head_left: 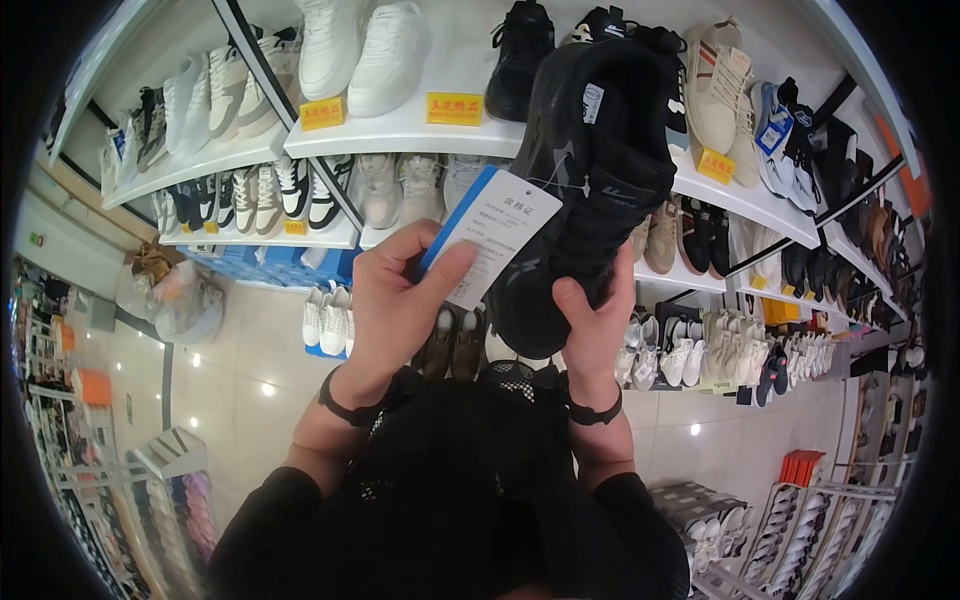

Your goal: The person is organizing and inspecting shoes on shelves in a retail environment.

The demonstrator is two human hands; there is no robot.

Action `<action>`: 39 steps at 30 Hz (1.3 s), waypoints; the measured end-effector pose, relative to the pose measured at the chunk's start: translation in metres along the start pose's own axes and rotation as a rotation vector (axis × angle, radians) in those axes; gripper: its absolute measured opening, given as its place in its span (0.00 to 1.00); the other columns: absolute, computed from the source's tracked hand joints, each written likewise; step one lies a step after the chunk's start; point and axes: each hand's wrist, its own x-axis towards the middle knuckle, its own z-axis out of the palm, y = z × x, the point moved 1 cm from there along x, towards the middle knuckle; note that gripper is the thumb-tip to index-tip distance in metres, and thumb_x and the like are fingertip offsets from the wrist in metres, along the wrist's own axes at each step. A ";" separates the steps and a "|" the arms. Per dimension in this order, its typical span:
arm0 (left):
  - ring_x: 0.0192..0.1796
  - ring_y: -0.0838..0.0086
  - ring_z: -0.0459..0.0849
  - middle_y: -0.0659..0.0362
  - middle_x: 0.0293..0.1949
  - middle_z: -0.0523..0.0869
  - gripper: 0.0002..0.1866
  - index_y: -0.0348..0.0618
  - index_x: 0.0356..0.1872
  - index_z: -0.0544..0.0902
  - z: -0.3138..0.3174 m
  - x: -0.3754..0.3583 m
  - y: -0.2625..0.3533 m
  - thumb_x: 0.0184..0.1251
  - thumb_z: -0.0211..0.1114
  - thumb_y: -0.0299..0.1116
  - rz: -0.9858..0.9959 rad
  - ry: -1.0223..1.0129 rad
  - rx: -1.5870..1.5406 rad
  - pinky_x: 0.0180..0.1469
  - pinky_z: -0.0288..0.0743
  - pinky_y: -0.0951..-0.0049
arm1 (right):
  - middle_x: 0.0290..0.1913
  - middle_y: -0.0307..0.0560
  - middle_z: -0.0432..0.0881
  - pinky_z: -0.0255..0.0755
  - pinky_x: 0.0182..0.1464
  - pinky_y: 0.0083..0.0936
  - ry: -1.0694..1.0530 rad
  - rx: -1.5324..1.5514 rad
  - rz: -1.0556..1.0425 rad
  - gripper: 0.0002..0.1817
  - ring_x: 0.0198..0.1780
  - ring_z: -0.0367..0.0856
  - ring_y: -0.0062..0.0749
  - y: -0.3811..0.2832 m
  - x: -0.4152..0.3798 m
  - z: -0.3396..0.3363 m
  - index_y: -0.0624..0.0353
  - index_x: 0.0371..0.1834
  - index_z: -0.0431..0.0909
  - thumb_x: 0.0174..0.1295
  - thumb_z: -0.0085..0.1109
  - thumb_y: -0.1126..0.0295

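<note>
A black sneaker [575,200] is held up in front of me, toe pointing down and its opening at the top. My right hand [598,325] grips it near the toe, thumb on the upper and fingers mostly hidden behind. Tied to the shoe by a thin string is a white paper tag [490,235] with a blue edge and printed text. My left hand [412,295] pinches that tag between thumb and fingers, its face turned toward me. Inside the shoe a small white label [592,102] shows.
A white shelf [460,140] with white sneakers [385,62], black shoes [521,60] and yellow signs [454,108] runs behind my hands. Lower shelves carry more shoes. Plastic bags [190,305] lie on the tiled floor [240,380] at left. Shoe racks [800,520] stand at lower right.
</note>
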 end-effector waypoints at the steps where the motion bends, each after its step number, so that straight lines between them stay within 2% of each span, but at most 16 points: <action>1: 0.32 0.88 0.77 0.66 0.28 0.84 0.08 0.34 0.34 0.84 -0.003 0.000 -0.001 0.72 0.71 0.29 0.030 0.002 0.003 0.36 0.71 0.83 | 0.67 0.51 0.75 0.66 0.70 0.28 0.006 0.021 0.005 0.49 0.65 0.76 0.33 -0.001 -0.001 0.002 0.70 0.79 0.55 0.56 0.75 0.77; 6: 0.32 0.87 0.77 0.66 0.28 0.84 0.09 0.37 0.30 0.82 -0.008 -0.003 -0.002 0.63 0.76 0.25 0.118 0.053 -0.003 0.34 0.70 0.82 | 0.67 0.51 0.75 0.66 0.71 0.28 -0.016 0.072 -0.006 0.49 0.65 0.76 0.33 0.002 -0.001 0.002 0.69 0.79 0.55 0.55 0.75 0.77; 8: 0.31 0.79 0.82 0.60 0.32 0.86 0.11 0.39 0.30 0.82 -0.007 -0.008 -0.001 0.57 0.80 0.25 0.355 0.178 0.218 0.33 0.72 0.79 | 0.66 0.51 0.76 0.66 0.71 0.28 -0.012 0.046 0.008 0.48 0.65 0.76 0.32 0.000 -0.002 0.002 0.68 0.78 0.55 0.55 0.74 0.77; 9: 0.31 0.79 0.82 0.60 0.32 0.86 0.11 0.39 0.30 0.82 -0.007 -0.010 -0.003 0.57 0.80 0.25 0.356 0.177 0.215 0.33 0.72 0.79 | 0.66 0.51 0.76 0.66 0.71 0.28 -0.011 0.044 0.007 0.48 0.65 0.76 0.32 0.000 -0.002 0.002 0.68 0.78 0.55 0.55 0.74 0.77; 11: 0.33 0.68 0.86 0.55 0.37 0.87 0.13 0.40 0.33 0.85 -0.007 -0.015 -0.003 0.51 0.83 0.29 0.846 0.179 0.491 0.34 0.77 0.74 | 0.66 0.51 0.76 0.66 0.70 0.28 -0.001 0.049 -0.013 0.48 0.65 0.76 0.32 0.000 -0.002 0.003 0.68 0.78 0.56 0.55 0.73 0.77; 12: 0.33 0.68 0.86 0.55 0.37 0.87 0.13 0.40 0.33 0.85 -0.008 -0.016 -0.002 0.51 0.83 0.29 0.844 0.175 0.488 0.34 0.77 0.74 | 0.66 0.51 0.76 0.66 0.70 0.28 0.003 0.046 -0.013 0.48 0.65 0.76 0.32 0.000 -0.003 0.003 0.68 0.78 0.56 0.55 0.73 0.77; 14: 0.37 0.61 0.87 0.55 0.40 0.87 0.18 0.39 0.39 0.87 -0.006 -0.018 0.001 0.49 0.83 0.35 1.065 0.013 0.629 0.35 0.81 0.69 | 0.66 0.51 0.76 0.66 0.70 0.28 0.001 0.053 -0.018 0.47 0.65 0.76 0.32 -0.001 -0.004 0.003 0.69 0.78 0.56 0.55 0.72 0.78; 15: 0.39 0.60 0.88 0.55 0.42 0.87 0.19 0.37 0.44 0.88 -0.005 -0.018 -0.001 0.50 0.82 0.32 1.096 -0.020 0.627 0.36 0.82 0.69 | 0.66 0.51 0.76 0.66 0.70 0.28 0.005 0.050 -0.018 0.47 0.65 0.76 0.32 -0.001 -0.004 0.002 0.69 0.78 0.56 0.55 0.72 0.78; 18: 0.41 0.56 0.88 0.49 0.43 0.87 0.12 0.34 0.44 0.85 -0.001 -0.022 0.002 0.59 0.72 0.24 1.045 -0.111 0.621 0.40 0.84 0.63 | 0.66 0.51 0.76 0.65 0.70 0.28 0.026 0.028 0.012 0.48 0.65 0.76 0.32 -0.003 -0.007 0.001 0.69 0.78 0.56 0.54 0.72 0.78; 22: 0.40 0.56 0.88 0.48 0.42 0.87 0.12 0.32 0.44 0.85 0.003 -0.024 -0.001 0.57 0.67 0.19 1.025 -0.109 0.566 0.40 0.83 0.62 | 0.66 0.51 0.75 0.65 0.70 0.28 0.038 0.024 -0.012 0.48 0.65 0.76 0.32 -0.004 -0.008 0.000 0.69 0.78 0.56 0.55 0.72 0.76; 25: 0.38 0.57 0.87 0.47 0.42 0.87 0.13 0.31 0.44 0.85 0.002 -0.025 -0.007 0.55 0.66 0.18 0.851 -0.091 0.434 0.40 0.82 0.64 | 0.66 0.51 0.75 0.65 0.70 0.28 0.042 0.031 -0.028 0.47 0.65 0.76 0.33 -0.002 -0.009 -0.002 0.69 0.78 0.56 0.56 0.72 0.75; 28: 0.34 0.64 0.87 0.51 0.34 0.87 0.17 0.34 0.45 0.86 -0.001 -0.021 -0.011 0.51 0.77 0.19 0.736 0.068 0.392 0.35 0.80 0.71 | 0.66 0.51 0.75 0.66 0.70 0.28 0.030 0.051 -0.032 0.47 0.65 0.76 0.33 -0.002 -0.010 -0.002 0.68 0.78 0.56 0.56 0.72 0.75; 30: 0.36 0.63 0.88 0.51 0.37 0.87 0.21 0.36 0.47 0.86 0.002 -0.025 -0.017 0.50 0.81 0.23 0.618 0.050 0.335 0.38 0.81 0.71 | 0.67 0.51 0.75 0.66 0.70 0.28 0.017 0.072 -0.026 0.47 0.65 0.76 0.33 -0.003 -0.011 0.000 0.68 0.78 0.56 0.56 0.72 0.75; 32: 0.41 0.62 0.88 0.50 0.43 0.87 0.25 0.37 0.50 0.85 0.011 -0.026 -0.018 0.48 0.82 0.24 0.568 0.066 0.256 0.44 0.82 0.70 | 0.67 0.52 0.74 0.66 0.70 0.28 0.009 0.075 -0.013 0.47 0.65 0.76 0.33 -0.004 -0.013 0.003 0.67 0.78 0.56 0.56 0.72 0.76; 33: 0.50 0.60 0.86 0.49 0.52 0.84 0.29 0.37 0.54 0.84 0.011 -0.027 -0.014 0.47 0.84 0.26 0.587 0.023 0.331 0.50 0.82 0.67 | 0.67 0.52 0.74 0.66 0.70 0.28 0.013 0.028 -0.019 0.46 0.66 0.76 0.33 -0.003 -0.014 0.003 0.67 0.78 0.56 0.56 0.71 0.78; 39: 0.58 0.55 0.83 0.47 0.59 0.80 0.35 0.38 0.58 0.82 0.025 -0.024 -0.010 0.45 0.86 0.30 0.650 0.063 0.427 0.54 0.81 0.63 | 0.69 0.54 0.73 0.65 0.72 0.30 0.047 -0.076 -0.011 0.44 0.69 0.74 0.35 0.006 -0.017 0.003 0.67 0.79 0.56 0.56 0.65 0.85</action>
